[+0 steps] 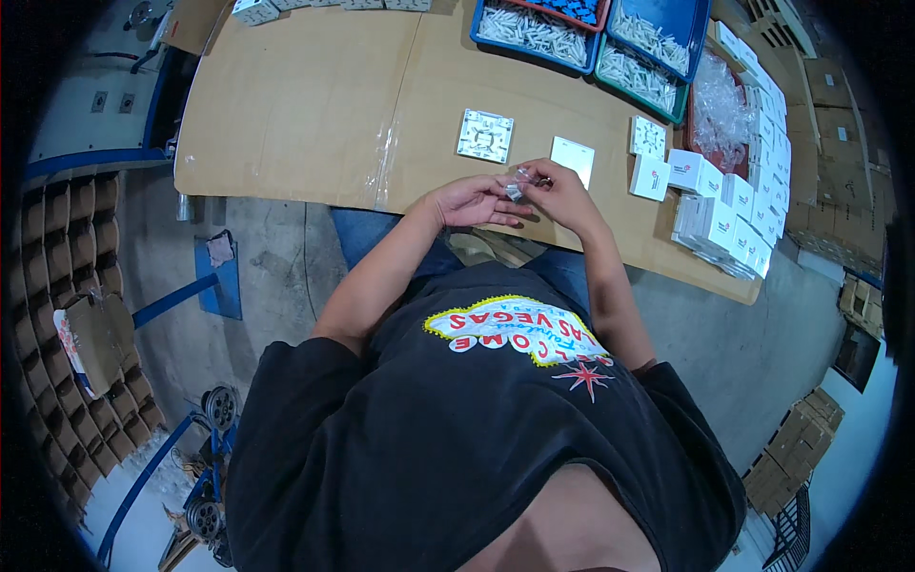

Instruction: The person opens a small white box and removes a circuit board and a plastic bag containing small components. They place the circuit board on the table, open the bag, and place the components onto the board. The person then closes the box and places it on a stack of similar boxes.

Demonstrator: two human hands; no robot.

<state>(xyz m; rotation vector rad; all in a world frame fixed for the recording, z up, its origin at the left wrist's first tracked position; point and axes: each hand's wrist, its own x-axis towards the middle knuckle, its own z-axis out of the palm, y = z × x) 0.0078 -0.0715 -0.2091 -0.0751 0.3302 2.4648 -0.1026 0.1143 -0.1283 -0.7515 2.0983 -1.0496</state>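
My right hand [564,198] pinches a small crinkled clear plastic bag [517,184] with something shiny and pale in it, too small to make out. Beside it my left hand [469,201] is turned palm up with its fingers stretched out, and its fingertips are at the bag. Both hands are just over the near edge of the table. Beyond them lies a square white plastic part [485,136] with its moulded inner side up. A smooth white plate [572,158] rests behind my right hand, partly covered by it.
Cardboard covers the table [295,105]. On the right stand stacked white square plates [720,224], another moulded part [648,138] and a pile of clear bags [717,105]. Blue tray [534,48] and green tray [639,81] at the back hold many small white pieces.
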